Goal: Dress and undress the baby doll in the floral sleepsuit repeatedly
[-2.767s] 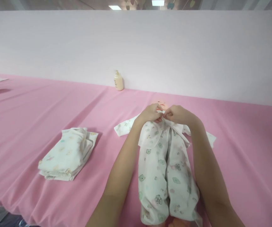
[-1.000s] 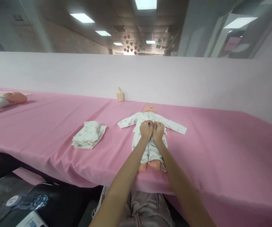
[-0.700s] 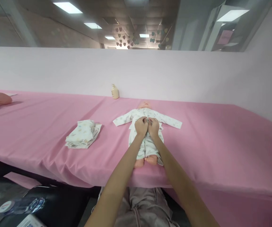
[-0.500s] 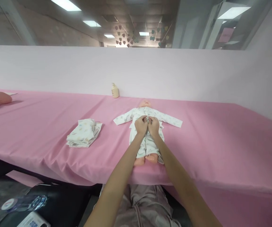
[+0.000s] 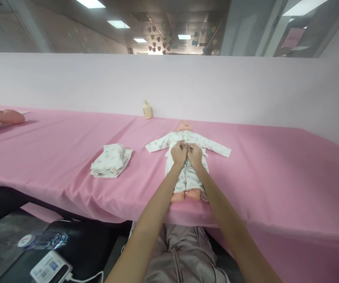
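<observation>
A baby doll (image 5: 184, 125) lies on its back on the pink-covered table, its head toward the wall and its bare feet toward me. It wears a white patterned baby top (image 5: 169, 140) with both sleeves stretched out sideways, and matching baby pants (image 5: 190, 181). My left hand (image 5: 179, 154) and my right hand (image 5: 195, 155) meet over the doll's chest. Fingertips of both hands pinch the front of the top near its middle. What exactly lies between the fingertips is too small to make out.
Left of the doll sits a folded stack of white patterned cloth (image 5: 112, 161). A cream pump bottle (image 5: 147, 110) stands by the wall. Another doll (image 5: 8, 116) lies at the far left. Below the table, a black chair (image 5: 83, 243) holds a plastic bottle (image 5: 44, 240) and a white device (image 5: 51, 268).
The view has shifted slightly, so everything appears a little further right and higher. Both hands stay pinched at the front of the top, with only small finger movement.
</observation>
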{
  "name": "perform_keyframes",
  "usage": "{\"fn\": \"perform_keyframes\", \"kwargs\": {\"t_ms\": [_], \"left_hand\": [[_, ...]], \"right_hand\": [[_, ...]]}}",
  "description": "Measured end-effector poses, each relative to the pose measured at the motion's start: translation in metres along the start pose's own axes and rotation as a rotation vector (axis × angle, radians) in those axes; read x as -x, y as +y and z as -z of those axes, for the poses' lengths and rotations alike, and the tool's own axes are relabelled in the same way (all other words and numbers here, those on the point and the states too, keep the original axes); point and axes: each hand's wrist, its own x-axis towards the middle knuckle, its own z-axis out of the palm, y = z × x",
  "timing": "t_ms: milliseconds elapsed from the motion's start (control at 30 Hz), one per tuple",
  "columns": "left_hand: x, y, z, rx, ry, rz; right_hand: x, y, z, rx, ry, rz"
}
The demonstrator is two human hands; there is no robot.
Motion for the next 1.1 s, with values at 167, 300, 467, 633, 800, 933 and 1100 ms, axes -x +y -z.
{"fn": "perform_keyframes", "kwargs": {"t_ms": [167, 300, 467, 633, 800, 933, 1100], "left_hand": [[-0.001, 0.000, 0.001, 0.019, -0.012, 0.018], [-0.003, -0.003, -0.002, 0.000, -0.027, 0.041], [-0.003, -0.004, -0.002, -0.006, -0.023, 0.035], [0.000, -0.005, 0.000, 0.025, -0.025, 0.005], [-0.003, -0.006, -0.003, 0.048, -0.054, 0.001], [0.022, 0.013, 0.018, 0.132, -0.177, 0.011], [0.129, 0.072, 0.099, 0.480, -0.432, 0.039]], "right_hand": [[0.000, 0.000, 0.002, 0.033, -0.032, 0.004], [-0.003, 0.000, 0.000, 0.023, 0.002, -0.071], [-0.007, 0.002, -0.003, 0.009, 0.016, -0.118], [-0.009, 0.010, -0.006, -0.052, 0.028, -0.164], [-0.007, 0.011, -0.004, -0.078, 0.078, -0.166], [-0.004, 0.011, -0.001, -0.057, 0.118, -0.128], [-0.002, 0.013, -0.002, -0.046, 0.219, -0.034]]}}
